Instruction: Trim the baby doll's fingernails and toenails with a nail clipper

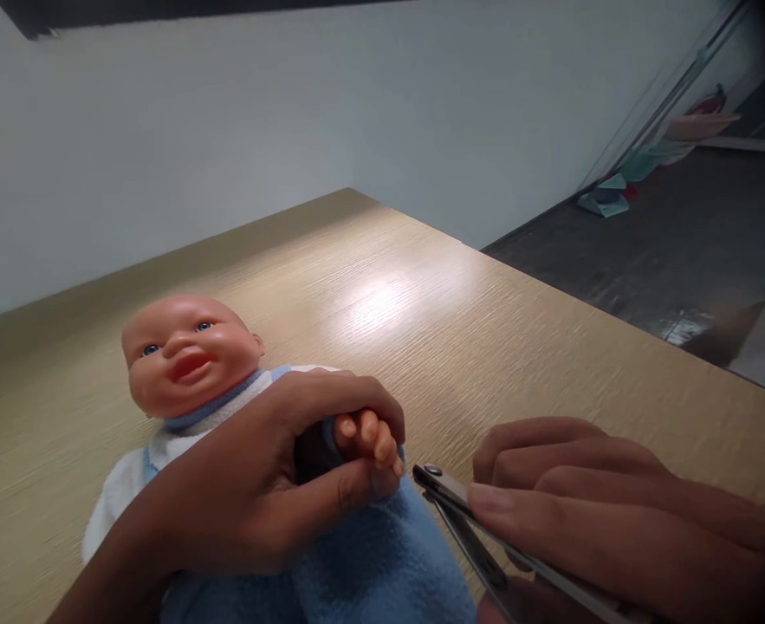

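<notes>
A baby doll (187,355) in white and blue fleece clothes lies on its back on the wooden table, face up. My left hand (258,485) is closed around the doll's hand (370,436), whose small fingers stick out between my thumb and index finger. In my right hand (583,498) I grip a metal nail clipper (450,496), its lever angled away from the body. The clipper's jaw end points left, a short gap from the doll's fingertips. My right thumb is partly cut off by the bottom edge.
Under the doll is a light wooden table (382,303), its far corner near a white wall (258,130). Beyond its right edge lies a dark floor (616,260) with a teal dustpan-like item (606,201) and a pink basin (703,126).
</notes>
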`<state>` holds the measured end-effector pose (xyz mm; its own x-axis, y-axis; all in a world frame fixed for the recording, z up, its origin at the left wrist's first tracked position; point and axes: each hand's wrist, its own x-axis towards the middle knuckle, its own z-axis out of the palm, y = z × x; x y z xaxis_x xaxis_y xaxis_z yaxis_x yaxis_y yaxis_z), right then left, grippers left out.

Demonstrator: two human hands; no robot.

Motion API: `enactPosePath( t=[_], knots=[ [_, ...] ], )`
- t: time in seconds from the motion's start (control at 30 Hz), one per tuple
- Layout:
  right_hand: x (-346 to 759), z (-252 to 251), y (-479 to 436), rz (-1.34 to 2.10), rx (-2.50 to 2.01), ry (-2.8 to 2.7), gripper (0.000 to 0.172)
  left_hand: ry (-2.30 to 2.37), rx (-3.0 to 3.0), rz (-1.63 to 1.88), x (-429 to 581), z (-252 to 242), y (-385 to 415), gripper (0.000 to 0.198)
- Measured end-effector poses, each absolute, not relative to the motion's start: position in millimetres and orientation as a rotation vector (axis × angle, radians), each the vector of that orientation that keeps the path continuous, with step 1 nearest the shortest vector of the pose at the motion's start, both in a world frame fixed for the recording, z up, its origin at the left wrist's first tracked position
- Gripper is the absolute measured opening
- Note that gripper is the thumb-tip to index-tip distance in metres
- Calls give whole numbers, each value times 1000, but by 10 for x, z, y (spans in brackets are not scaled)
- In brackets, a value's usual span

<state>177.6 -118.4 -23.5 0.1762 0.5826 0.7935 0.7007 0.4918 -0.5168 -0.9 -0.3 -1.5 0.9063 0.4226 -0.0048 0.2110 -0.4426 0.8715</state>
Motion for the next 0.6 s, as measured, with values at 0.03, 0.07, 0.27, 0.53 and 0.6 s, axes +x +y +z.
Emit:
enactPosePath(
  t=[0.03, 0.07, 0.27, 0.53, 0.6],
  knots=[
    [1793, -233, -1182, -99, -1172, -1513, 11, 459, 2045, 247, -4, -8, -2, 13],
    [1808, -239, -1185, -79, -1181, -1535, 10, 464, 2045, 237, 0, -2, -1, 13],
    [1815, -249, -1186, -144, -1210, -1586, 25, 469, 2048, 246, -1, -13, 1, 15],
    [1700, -207, -1137, -208, -1227, -1538, 26, 481, 2032, 257, -16, -13, -11, 13],
    [1714, -242, -1167, -186, -1217, -1579, 22, 475, 2031, 268, -16, -7, -14, 12]
  ],
)
